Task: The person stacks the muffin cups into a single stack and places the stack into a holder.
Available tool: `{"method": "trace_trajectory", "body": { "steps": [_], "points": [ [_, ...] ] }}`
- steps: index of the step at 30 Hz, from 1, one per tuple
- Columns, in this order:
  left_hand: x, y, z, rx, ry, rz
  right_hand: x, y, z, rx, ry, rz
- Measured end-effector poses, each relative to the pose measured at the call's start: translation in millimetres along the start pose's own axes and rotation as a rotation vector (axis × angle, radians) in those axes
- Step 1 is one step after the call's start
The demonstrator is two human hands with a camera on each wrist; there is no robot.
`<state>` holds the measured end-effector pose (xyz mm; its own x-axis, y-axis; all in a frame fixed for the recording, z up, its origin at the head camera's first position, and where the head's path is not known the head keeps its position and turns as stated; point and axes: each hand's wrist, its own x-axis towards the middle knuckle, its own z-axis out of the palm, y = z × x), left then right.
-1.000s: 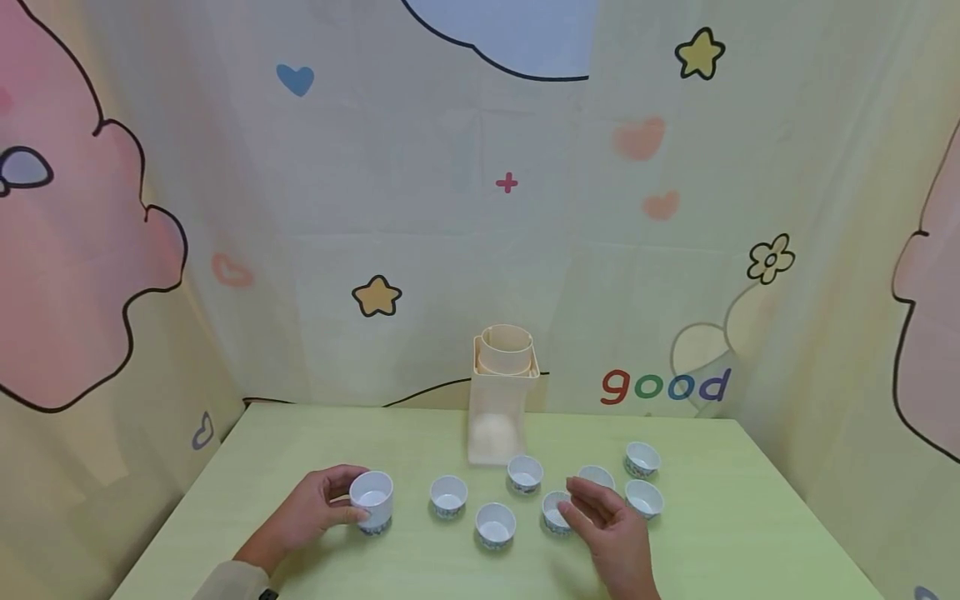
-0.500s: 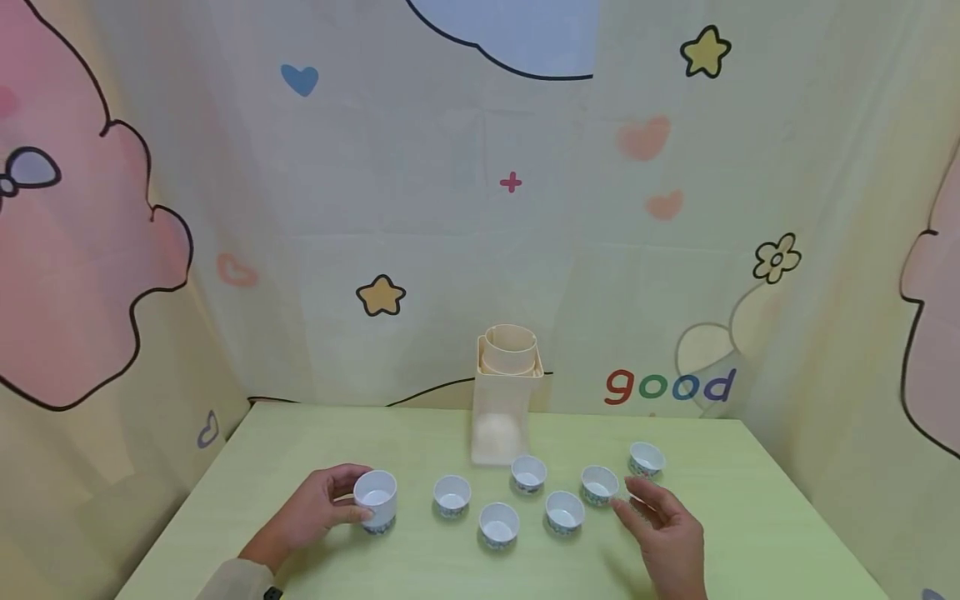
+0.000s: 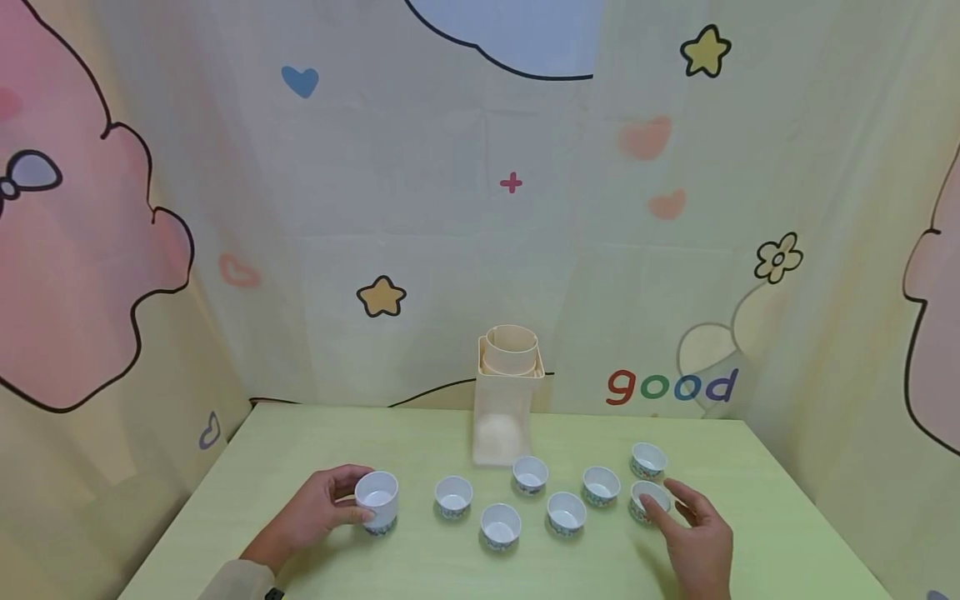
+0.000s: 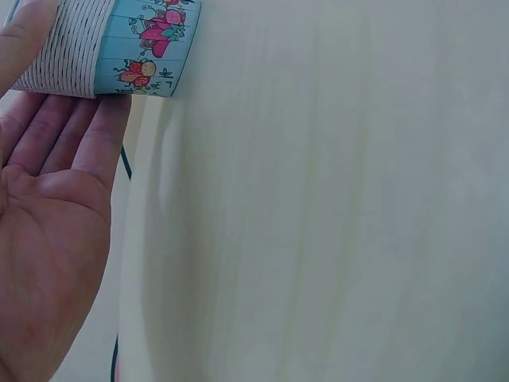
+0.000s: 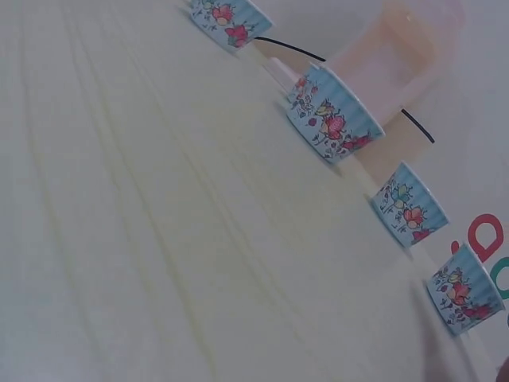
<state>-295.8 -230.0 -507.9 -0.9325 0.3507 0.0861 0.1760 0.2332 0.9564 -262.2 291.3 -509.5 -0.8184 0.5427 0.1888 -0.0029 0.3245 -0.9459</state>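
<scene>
My left hand [image 3: 318, 512] grips a tall stack of nested paper baking cups [image 3: 377, 493] at the table's left side. From the left wrist view, the stack [image 4: 60, 52] shows many white rims and a blue outer cup with fruit prints; the fingers lie beneath it. My right hand [image 3: 701, 533] has its thumb and fingers spread beside a single baking cup [image 3: 647, 492], the thumb overlapping that cup's front. Only a sliver of the right hand [image 5: 504, 371] enters the right wrist view. Several more baking cups [image 3: 566, 512] stand singly, mouths up, between the hands.
A cream plastic holder [image 3: 501, 421] with a round tube on top stands at the back middle of the light green table [image 3: 420, 433]. Another baking cup [image 3: 648, 460] sits just behind the one by my right hand. A printed curtain [image 3: 450, 208] rises behind the table.
My right hand has moved rightward, from over the middle cups to the rightmost front cup. The left hand keeps its place with the stack. The cups on the table stay put.
</scene>
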Motion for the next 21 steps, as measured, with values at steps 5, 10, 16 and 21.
{"method": "trace_trajectory", "body": {
  "steps": [5, 10, 16, 21],
  "points": [
    [-0.1, 0.9, -0.2, -0.009, 0.005, -0.001, 6.1, 1, -3, -0.060, -0.083, 0.007],
    [-0.3, -0.4, -0.4, -0.002, 0.011, 0.002, 11.3, 3, -4, -0.089, -0.175, 0.027],
    [-1.2, -1.4, -0.1, -0.005, 0.008, -0.001, 16.4, 7, -4, -0.189, -0.257, 0.068],
    [-1.6, 2.3, 0.3, 0.002, 0.008, -0.015, 20.0, 10, -2, -0.237, -0.278, 0.066]
  ]
}}
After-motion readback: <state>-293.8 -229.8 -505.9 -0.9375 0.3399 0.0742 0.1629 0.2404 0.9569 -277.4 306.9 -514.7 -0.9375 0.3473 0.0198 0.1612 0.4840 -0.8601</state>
